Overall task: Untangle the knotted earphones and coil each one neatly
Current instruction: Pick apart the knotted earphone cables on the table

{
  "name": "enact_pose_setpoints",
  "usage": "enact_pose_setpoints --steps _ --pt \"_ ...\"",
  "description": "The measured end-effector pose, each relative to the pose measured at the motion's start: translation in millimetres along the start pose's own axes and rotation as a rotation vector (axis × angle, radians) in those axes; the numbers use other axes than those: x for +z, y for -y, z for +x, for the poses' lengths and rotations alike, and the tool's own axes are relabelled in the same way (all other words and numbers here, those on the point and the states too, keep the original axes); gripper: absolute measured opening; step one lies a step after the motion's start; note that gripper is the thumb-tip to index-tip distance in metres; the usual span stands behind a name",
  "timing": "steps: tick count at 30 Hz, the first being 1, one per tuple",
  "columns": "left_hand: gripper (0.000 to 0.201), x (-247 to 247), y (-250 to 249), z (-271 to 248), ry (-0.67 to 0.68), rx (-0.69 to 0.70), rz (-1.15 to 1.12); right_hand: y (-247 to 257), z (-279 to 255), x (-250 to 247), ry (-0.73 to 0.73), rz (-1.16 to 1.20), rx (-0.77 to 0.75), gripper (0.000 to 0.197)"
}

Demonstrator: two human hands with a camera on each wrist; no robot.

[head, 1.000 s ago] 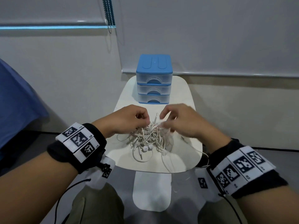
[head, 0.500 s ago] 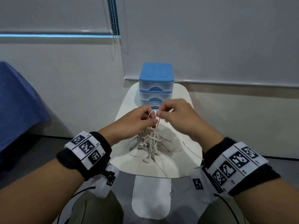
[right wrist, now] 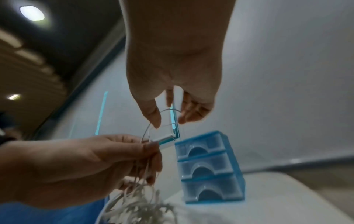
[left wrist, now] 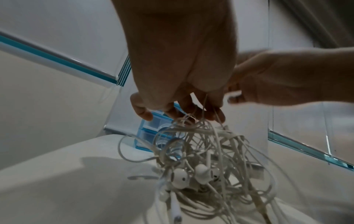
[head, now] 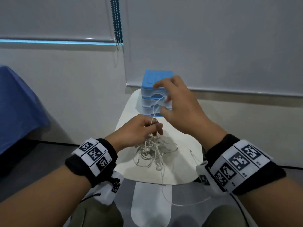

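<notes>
Left hand (head: 139, 128): fingers curled, pinching several strands at the top of the tangle (head: 153, 153); bundle hangs just below the grip, its lower part resting on the table (head: 185, 174).

Tangle: thin white rubbery cords, round in section, many crossed loops; smooth glossy buds (left wrist: 179, 178) low in the mass. One cord trails off the near table edge. Judged very light, limp and springy, apt to tighten if tugged; the buds and cord joints look like the frail points. Best taken at a free end or a slack loop, not mid-knot.

Right hand (head: 177, 104): above and beyond the left grip, thumb and fingertips half closed, drawing up one loop (right wrist: 162, 119) from the pinch; the exact contact is blurred.

Behind both grips: drawers (head: 157, 82), three-tier, translucent plastic fronts, blue lid, boxy.
</notes>
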State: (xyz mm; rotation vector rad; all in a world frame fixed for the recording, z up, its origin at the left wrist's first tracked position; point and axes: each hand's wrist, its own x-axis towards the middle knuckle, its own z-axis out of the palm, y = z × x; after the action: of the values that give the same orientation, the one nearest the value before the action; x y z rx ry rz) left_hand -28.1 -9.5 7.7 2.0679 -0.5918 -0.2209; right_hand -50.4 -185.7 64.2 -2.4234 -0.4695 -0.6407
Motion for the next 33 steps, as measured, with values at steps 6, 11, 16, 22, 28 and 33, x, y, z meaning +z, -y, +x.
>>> enact_pose_setpoints --steps 6,11,16,22,28,33 --pt "0.03 -4.4 -4.0 5.0 -0.203 0.095 0.026 -20.7 -27.9 20.6 0.362 0.462 0.523 0.045" --pt "0.025 -2.2 -11.7 1.8 -0.241 0.156 -0.146 -26.7 -31.2 30.2 0.349 0.374 0.368 0.02" --pt "0.03 -2.6 -10.5 1.5 -0.173 0.118 -0.259 -15.2 -7.3 15.4 0.124 0.346 0.317 0.023" --pt "0.015 8.6 -8.5 6.0 0.086 -0.008 0.007 22.8 26.1 -16.4 -0.245 0.545 0.155 0.02" --pt "0.03 8.3 -7.3 14.0 0.048 0.017 0.05 24.7 37.9 -39.8 -0.353 -0.101 -0.218 0.011" --pt "0.031 8.1 -9.8 18.0 -0.106 0.103 0.038 -0.9 15.1 -21.8 0.25 -0.364 0.131 0.025"
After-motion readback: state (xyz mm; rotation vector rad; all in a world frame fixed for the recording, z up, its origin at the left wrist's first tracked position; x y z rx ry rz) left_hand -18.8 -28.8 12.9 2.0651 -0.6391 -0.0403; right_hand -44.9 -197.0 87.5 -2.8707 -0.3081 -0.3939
